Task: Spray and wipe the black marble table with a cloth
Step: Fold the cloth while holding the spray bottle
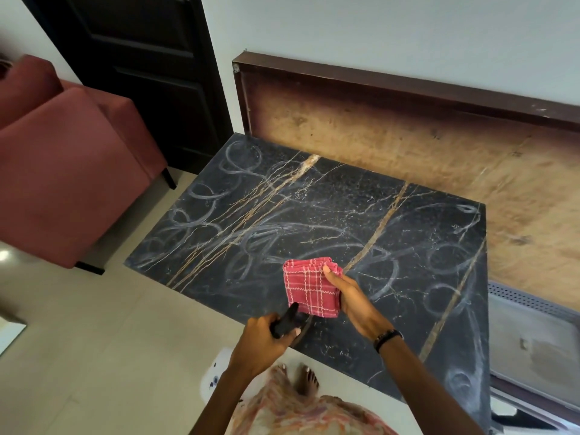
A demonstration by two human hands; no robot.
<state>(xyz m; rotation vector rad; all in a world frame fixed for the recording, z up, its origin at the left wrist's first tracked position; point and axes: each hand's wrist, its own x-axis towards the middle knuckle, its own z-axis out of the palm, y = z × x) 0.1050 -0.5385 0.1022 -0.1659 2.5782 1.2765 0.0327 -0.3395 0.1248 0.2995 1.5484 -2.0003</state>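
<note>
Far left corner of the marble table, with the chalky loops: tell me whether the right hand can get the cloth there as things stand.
Probably yes. The right hand holds the red cloth over the table's near edge, with nothing standing between it and that corner.

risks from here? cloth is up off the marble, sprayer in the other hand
1. Left hand aims the black sprayer at the folded red cloth held by the right hand, so spray may soak the cloth, not the black marble table.
2. White swirl marks cover the whole top; a small folded cloth could miss the far corners.
</note>
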